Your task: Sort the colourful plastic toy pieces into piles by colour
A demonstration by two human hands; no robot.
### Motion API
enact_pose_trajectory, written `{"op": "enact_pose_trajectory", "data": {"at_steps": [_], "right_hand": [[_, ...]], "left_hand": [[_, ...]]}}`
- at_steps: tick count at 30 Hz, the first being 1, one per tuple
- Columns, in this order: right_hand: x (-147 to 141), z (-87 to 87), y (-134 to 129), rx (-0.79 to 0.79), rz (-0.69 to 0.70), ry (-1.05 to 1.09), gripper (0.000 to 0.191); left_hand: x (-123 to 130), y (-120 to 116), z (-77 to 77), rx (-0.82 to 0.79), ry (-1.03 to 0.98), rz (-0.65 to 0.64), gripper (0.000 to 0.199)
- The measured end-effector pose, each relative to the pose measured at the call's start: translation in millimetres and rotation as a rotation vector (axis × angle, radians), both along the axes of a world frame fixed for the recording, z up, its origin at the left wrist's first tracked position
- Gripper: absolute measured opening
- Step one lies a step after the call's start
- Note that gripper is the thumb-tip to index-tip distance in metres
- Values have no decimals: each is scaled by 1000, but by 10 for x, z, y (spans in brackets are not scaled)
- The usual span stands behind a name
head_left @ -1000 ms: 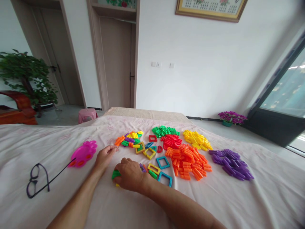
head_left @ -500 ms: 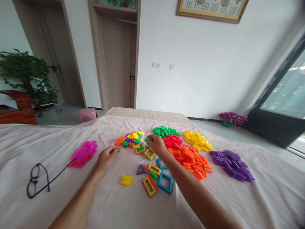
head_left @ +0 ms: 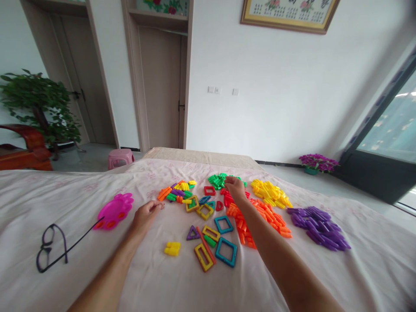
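Note:
My right hand (head_left: 235, 187) is over the near edge of the green pile (head_left: 217, 180), just above the red pile (head_left: 228, 198); its fingers are bent together, and what they hold, if anything, is hidden. My left hand (head_left: 147, 213) hovers left of the mixed-colour pieces (head_left: 177, 190), its fingertips pinched on something too small to name. Below my right forearm spreads the orange pile (head_left: 266, 214). Between my arms lie magnetic frames, among them a blue square (head_left: 226, 251), a purple triangle (head_left: 193, 233) and a yellow rectangle (head_left: 203, 257).
A pink paw-shaped tray (head_left: 113, 211) and dark glasses (head_left: 48, 251) lie on the left. Two joined yellow pieces (head_left: 172, 248) sit near the front. Yellow (head_left: 271, 193) and purple (head_left: 318, 227) piles stand at the right on the cloth (head_left: 146, 277).
My right hand has moved right, from beside the mixed pieces to the green pile. The green piece at its fingers is no longer visible. My left hand has barely moved.

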State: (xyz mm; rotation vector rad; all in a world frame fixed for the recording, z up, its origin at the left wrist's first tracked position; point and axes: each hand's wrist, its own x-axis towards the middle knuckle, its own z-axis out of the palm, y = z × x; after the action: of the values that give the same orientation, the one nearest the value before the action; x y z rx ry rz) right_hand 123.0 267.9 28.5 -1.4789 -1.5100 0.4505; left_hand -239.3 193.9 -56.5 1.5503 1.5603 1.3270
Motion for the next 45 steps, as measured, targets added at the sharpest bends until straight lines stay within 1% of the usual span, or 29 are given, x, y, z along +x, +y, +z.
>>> {"op": "enact_pose_trajectory", "data": {"at_steps": [2, 3, 5, 6, 7, 9, 11, 13, 16, 18, 19, 21, 23, 24, 25, 28, 30, 33, 37, 39, 42, 45], "right_hand": [[-175, -86, -127, -30, 77, -50, 35], [-271, -115, -204, -39, 139, -116, 33], [-463, -135, -367, -47, 264, -315, 28], [-551, -129, -444, -44, 298, -425, 26], [-630, -115, -514, -37, 306, -526, 26], [-756, -77, -616, -22, 265, -691, 28], [-842, -42, -666, -11, 208, -812, 32], [-896, -18, -680, -29, 184, -884, 33], [-953, -3, -691, -47, 197, -872, 33], [-996, -3, -714, -9, 235, -834, 36], [-1020, -6, -728, 17, 268, -819, 38], [-1073, -18, -755, 49, 381, -798, 42], [-1123, -35, -769, 41, 499, -770, 44], [-1143, -44, -770, 33, 518, -753, 45], [-1160, -54, -767, 22, 506, -741, 45], [-1194, -78, -752, -15, 395, -756, 41], [-1214, -90, -742, -31, 373, -793, 39], [-1254, -114, -729, -14, 409, -815, 33], [-1306, -160, -743, 43, 514, -797, 21], [-1305, -170, -777, 55, 519, -786, 20], [-1231, -132, -858, 39, 498, -752, 19], [-1022, -23, -930, 38, 477, -673, 18]], "left_hand": [[0, -7, 6, 0, 9, 1, 34], [0, -10, 9, 1, 14, 1, 34], [1, -17, 15, -1, 21, 2, 34], [1, -20, 18, 0, 21, 1, 35], [2, -25, 23, 1, 17, 1, 34], [6, -35, 34, 0, 9, -1, 34], [11, -46, 48, -5, 4, -5, 33], [17, -54, 61, -12, 6, -4, 33], [26, -58, 74, -13, 13, -4, 32], [33, -59, 82, -12, 10, -8, 33], [36, -60, 87, -11, 9, -8, 33], [42, -65, 98, -12, 7, -5, 33], [46, -72, 108, -14, 10, -3, 33], [47, -75, 110, -11, 12, -4, 34], [48, -76, 111, -7, 15, -11, 34], [52, -74, 104, 9, 42, -41, 34], [55, -72, 98, 16, 73, -53, 34], [58, -74, 97, 20, 105, -62, 35], [58, -78, 109, 6, 103, -70, 35], [59, -80, 115, -1, 108, -68, 35], [62, -86, 120, -11, 107, -55, 35], [59, -88, 113, -28, 106, -55, 37]]}}
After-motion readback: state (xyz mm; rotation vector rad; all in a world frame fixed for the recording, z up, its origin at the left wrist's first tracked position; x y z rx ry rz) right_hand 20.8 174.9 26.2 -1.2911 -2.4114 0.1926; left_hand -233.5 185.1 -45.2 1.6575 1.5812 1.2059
